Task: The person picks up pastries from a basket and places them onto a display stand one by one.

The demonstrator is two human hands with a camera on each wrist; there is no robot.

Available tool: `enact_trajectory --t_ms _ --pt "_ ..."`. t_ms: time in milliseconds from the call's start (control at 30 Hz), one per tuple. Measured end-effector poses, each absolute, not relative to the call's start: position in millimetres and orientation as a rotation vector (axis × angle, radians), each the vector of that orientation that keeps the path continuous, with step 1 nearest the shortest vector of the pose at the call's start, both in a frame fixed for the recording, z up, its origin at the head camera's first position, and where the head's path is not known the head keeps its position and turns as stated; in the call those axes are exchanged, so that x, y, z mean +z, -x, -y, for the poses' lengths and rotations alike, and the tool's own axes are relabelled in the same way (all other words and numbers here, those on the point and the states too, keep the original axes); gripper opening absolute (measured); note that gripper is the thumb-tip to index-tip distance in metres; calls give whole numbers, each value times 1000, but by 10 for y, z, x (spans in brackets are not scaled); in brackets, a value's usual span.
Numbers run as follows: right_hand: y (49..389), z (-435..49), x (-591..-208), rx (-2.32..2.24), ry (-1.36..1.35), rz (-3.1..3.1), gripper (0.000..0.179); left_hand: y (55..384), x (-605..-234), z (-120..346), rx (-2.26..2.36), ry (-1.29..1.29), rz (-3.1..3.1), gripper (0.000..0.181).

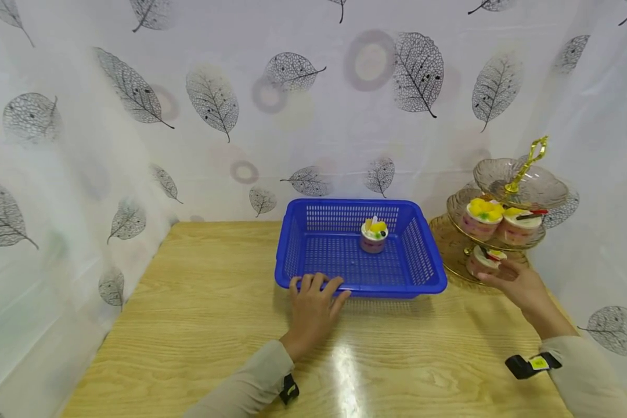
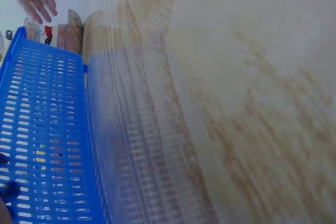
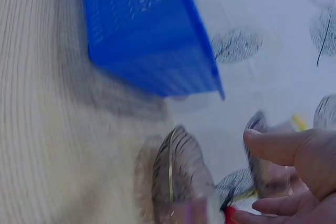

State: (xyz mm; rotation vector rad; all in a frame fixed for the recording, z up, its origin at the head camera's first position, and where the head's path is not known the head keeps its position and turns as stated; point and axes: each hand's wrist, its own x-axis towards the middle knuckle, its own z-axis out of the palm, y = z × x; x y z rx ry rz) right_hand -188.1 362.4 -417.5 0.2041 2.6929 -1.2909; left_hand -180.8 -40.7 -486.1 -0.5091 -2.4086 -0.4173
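Observation:
My left hand (image 1: 313,307) grips the near rim of a blue plastic basket (image 1: 420,287), its fingers over the edge. Inside, toward the back right, stands one dessert cup (image 1: 373,238) topped with cream and yellow fruit. At the right, my right hand (image 1: 525,287) reaches to the lowest tier of a tiered stand (image 1: 540,188), thumb and fingers apart. Nearest to it there is a dessert cup (image 1: 480,264) with a dark and a red piece on top. In the right wrist view the thumb and fingers (image 3: 278,148) hold nothing; blur hides whether they touch the cup.
The middle tier carries a cup with yellow fruit (image 1: 482,219) and another with a dark stick and red piece (image 1: 517,226). A gold handle (image 1: 525,165) rises from the top tier. A leaf-patterned curtain (image 1: 319,139) hangs behind the wooden table (image 1: 204,319).

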Motion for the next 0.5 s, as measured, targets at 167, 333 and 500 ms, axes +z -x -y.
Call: enact_trajectory --t_ms 167,333,500 --pt "1875 -3359 -3965 -1291 -81 -2700 88 1809 -4848 411 -414 503 2427 34" --pt "1976 -3038 -3757 -1342 46 -2699 87 1815 -4854 410 -413 507 2429 34" --pt "2218 -2708 -3580 -1364 140 -2702 88 1805 -4862 406 -407 503 2465 37"
